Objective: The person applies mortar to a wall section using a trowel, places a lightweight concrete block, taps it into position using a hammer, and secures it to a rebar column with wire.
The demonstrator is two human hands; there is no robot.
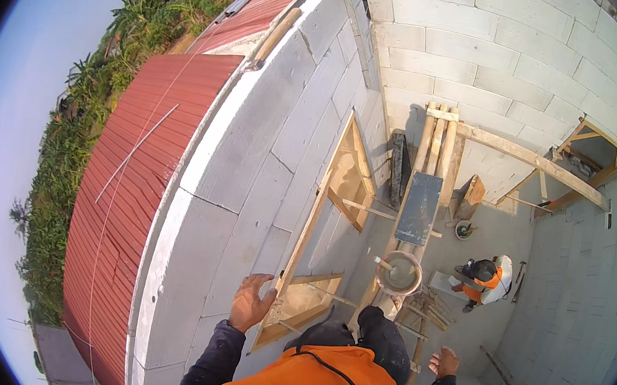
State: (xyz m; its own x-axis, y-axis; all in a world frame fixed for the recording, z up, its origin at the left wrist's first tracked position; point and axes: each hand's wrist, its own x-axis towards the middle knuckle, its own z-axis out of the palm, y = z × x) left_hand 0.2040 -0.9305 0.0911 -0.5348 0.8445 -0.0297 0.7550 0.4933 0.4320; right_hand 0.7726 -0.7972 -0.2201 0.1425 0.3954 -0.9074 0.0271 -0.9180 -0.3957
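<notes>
My left hand (pixel 252 303) is raised beside the grey block wall (pixel 222 259), fingers apart and with nothing in it. Out to the right, my right hand (pixel 444 362) hangs over the drop with loosely curled fingers, and nothing shows in it. In front of my legs a round bucket (pixel 418 278) of greyish mix rests on the scaffold poles (pixel 436 142), a pale tool handle (pixel 384 263) leaning over its rim. Just past it lies a dark board (pixel 418 208). A wooden-handled tool (pixel 276 36) rests on the wall's top edge, far from both hands.
Far below right, another person (pixel 491 278) crouches on the floor near a small bucket (pixel 463 229). Wooden frames (pixel 357 160) sit in the wall openings. A long timber beam (pixel 534 157) spans to the right wall. Beyond the left wall slopes a red corrugated roof (pixel 136 182).
</notes>
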